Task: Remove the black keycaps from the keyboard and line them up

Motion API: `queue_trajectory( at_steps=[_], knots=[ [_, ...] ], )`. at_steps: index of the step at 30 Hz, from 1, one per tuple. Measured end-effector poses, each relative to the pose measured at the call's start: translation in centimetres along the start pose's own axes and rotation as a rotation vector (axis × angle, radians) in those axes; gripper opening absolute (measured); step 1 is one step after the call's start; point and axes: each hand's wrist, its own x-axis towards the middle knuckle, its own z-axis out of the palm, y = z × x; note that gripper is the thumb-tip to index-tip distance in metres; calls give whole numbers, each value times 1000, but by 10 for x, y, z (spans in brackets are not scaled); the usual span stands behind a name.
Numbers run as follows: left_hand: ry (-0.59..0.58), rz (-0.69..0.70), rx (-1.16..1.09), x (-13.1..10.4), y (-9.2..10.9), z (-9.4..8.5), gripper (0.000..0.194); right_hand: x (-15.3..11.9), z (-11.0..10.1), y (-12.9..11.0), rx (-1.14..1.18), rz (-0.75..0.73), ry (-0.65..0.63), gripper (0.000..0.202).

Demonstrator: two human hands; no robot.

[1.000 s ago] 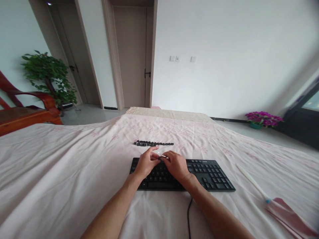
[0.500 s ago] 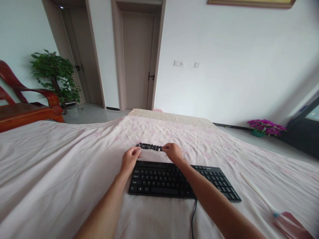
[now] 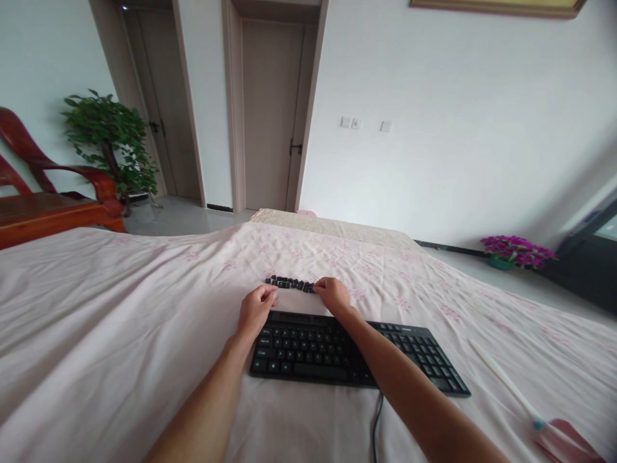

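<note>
Arms fwd past kybd point(image 3: 308, 350), L hand point(image 3: 255, 310) & R hand point(image 3: 333, 294) at loose keycaps point(image 3: 285, 283).
Kybd sits just nearer than both hands, R forearm crossing over it. L hand: fingers curled, tips narrow; can't tell if anything's held. R hand: tips narrow too, at keycaps' R end; can't tell if gripping one. Keycaps lie on cloth point(image 3: 187, 302) just beyond L fingertips, running R to R hand.

You're using two hands point(image 3: 255, 310), facing one keyboard point(image 3: 308, 352), one cable point(image 3: 375, 427), keycaps point(image 3: 284, 284) too small to count, one chair point(image 3: 48, 209), two plants point(image 3: 103, 125), two brown doors point(image 3: 270, 103), and three wall plates point(image 3: 386, 126).
</note>
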Motion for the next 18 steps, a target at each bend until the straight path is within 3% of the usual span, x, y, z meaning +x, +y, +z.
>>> queue_trajectory(
  at_steps=[10,14,18],
  knots=[
    [-7,15,1,-1,0,-1,28,-4,-8,-3,46,-33,5,16],
    [-14,5,0,-1,-1,0,29,-10,-32,-7,102,-56,4,37],
    [-19,11,7,-1,1,-1,30,-31,-71,-9,265,-193,-7,55]
  ],
)
